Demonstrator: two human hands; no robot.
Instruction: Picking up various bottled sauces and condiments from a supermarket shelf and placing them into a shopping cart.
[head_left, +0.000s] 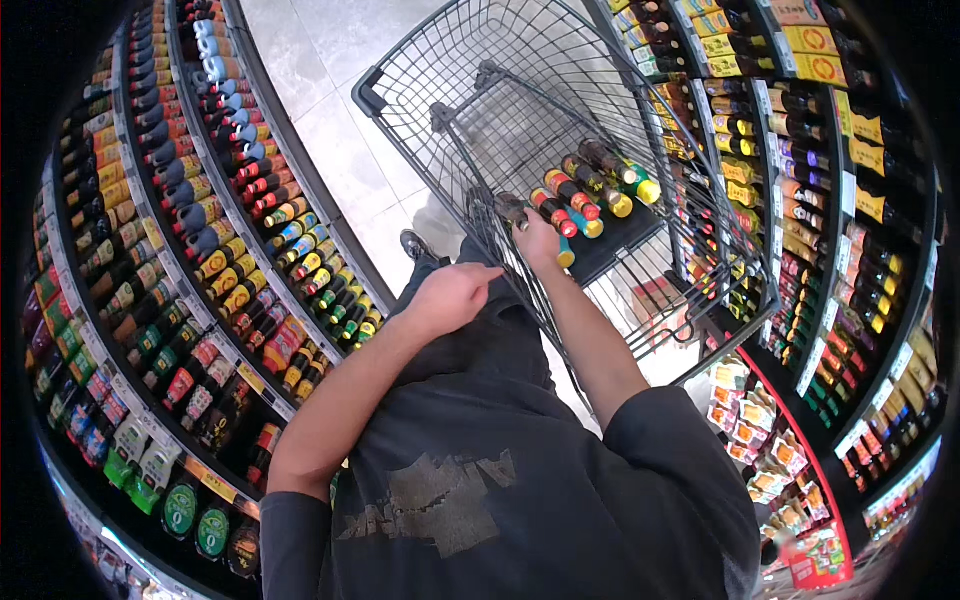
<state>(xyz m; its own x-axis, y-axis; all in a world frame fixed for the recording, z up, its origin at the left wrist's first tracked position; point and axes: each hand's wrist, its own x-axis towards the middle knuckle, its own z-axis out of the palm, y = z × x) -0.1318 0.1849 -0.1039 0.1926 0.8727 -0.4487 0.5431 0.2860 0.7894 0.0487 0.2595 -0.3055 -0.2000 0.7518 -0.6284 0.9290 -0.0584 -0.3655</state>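
Note:
A wire shopping cart (525, 97) stands in front of me, with several bottles lying side by side near its close end. My right hand (538, 238) reaches into the cart, its fingers around the end of a dark bottle (511, 208), the leftmost of the row. Beside it lie dark bottles with red caps (561, 223) and a green bottle with a yellow cap (643, 185). My left hand (454, 296) is by the cart's near side, index finger extended towards the rim and the other fingers curled. It holds nothing that I can see.
Shelves of sauce bottles (274, 202) rise on the left, with price strips along their edges. More bottle shelves (806, 195) line the right side. A red-edged display bin (780, 450) with packets stands at the lower right. Grey floor tiles (330, 135) lie between shelf and cart.

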